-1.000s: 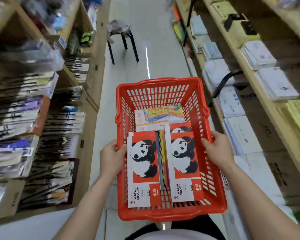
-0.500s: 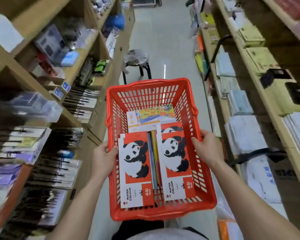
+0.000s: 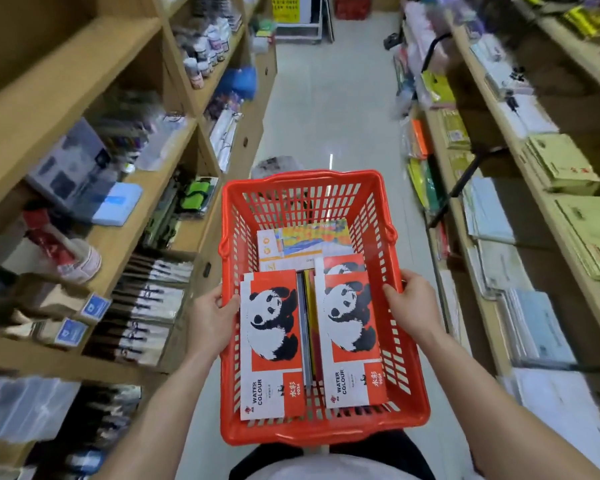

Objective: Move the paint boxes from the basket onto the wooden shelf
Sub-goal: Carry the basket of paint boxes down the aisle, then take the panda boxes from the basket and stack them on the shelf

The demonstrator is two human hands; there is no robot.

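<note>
Both hands (left hand (image 3: 211, 318), right hand (image 3: 413, 306)) grip the basket (image 3: 312, 433) rims mid-aisle.

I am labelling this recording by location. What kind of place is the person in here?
Most likely an art-supply or stationery shop aisle. Wooden shelves on both sides hold brushes and stacked paper pads, and both hands carry a red basket of watercolour boxes.

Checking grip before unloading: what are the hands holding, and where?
Both hold the red basket by its side rims: left hand on the left rim, right hand on the right.
</note>
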